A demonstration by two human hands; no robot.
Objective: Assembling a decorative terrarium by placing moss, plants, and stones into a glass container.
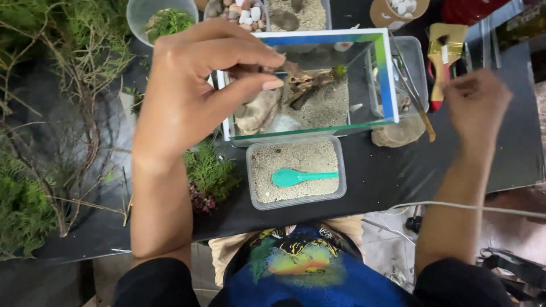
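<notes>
1. The left hand (pixel 196 91) hovers over the near left corner of a small glass tank (pixel 310 85), thumb and forefinger pinched narrow on what looks like a slim dark tool or twig — too small to tell which.
2. Just past those fingertips, inside the tank, a piece of driftwood (pixel 304 82) lies on pale sand, with a rounded stone (pixel 259 111) below it towards the left wall.
3. The right hand (pixel 478 105) is blurred, loosely curled and holding nothing that shows; it hangs well apart from the tank, near a brush with a pale handle (pixel 443 59) and a pair of long tweezers (pixel 412 91).
4. Risk, as a judgement: the pinch is slight and the wrist leans over the glass edge, so a nudge could shift the driftwood or scuff the sand.
5. A second risk — the forearm passes close above green moss (pixel 207 170) on the dark surface (pixel 387 170) and could drag it.
6. A clear tub of sand (pixel 296 173) with a teal spoon (pixel 301 177) lying in it sits just in front of the tank, near the body.
</notes>
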